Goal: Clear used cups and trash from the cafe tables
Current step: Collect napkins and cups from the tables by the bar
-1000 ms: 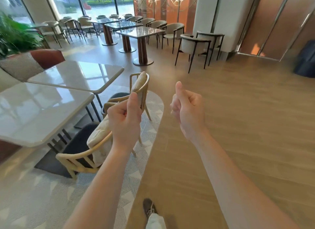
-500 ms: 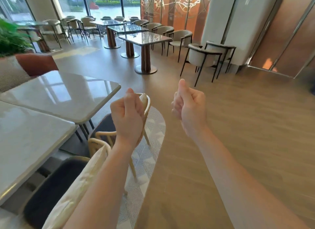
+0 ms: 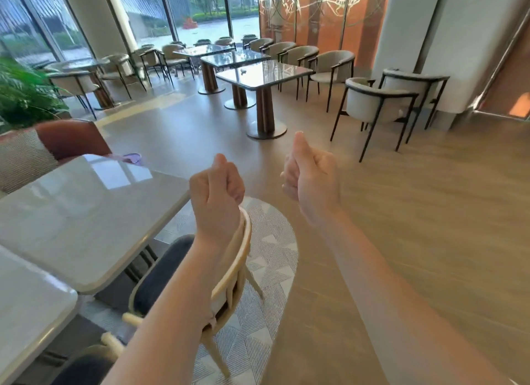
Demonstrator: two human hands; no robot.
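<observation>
Your left grip (image 3: 216,189) and right grip (image 3: 311,181) are both curled narrow, holding nothing. The purple item (image 3: 132,158) lies at the desk's (image 3: 86,212) far corner, ahead-left of the left grip, which is nearer.

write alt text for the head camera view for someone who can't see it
A person's left hand and right hand, fingers curled and holding nothing, are held out in a cafe. At left is a pale table with a small purple object at its far edge, a wooden chair beside it.
</observation>
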